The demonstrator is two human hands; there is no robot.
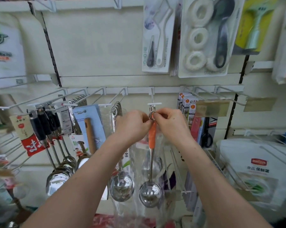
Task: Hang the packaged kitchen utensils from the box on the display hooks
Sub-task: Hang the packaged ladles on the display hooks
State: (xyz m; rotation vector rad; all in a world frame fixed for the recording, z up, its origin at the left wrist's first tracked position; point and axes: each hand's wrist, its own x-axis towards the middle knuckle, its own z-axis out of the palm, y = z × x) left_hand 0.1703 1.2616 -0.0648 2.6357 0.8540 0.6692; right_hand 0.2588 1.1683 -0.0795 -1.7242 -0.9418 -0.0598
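A steel ladle with an orange handle point(152, 137), wrapped in a clear plastic sleeve, hangs straight down in front of me, its bowl point(150, 194) low. My left hand point(132, 124) pinches the top of the handle from the left. My right hand point(170, 122) pinches the metal ring at the handle's end, right at the tip of a white display hook point(153, 100). Whether the ring sits over the hook is hidden by my fingers. The box is out of sight.
More ladles point(121, 186) hang on the hook to the left, with spoons point(63, 171) and a carded rolling pin point(90, 134) further left. Boxed fruit knives point(186, 106) and scissors hang to the right. Carded brushes point(204, 35) hang above. Bagged goods point(254, 170) fill a wire rack at the right.
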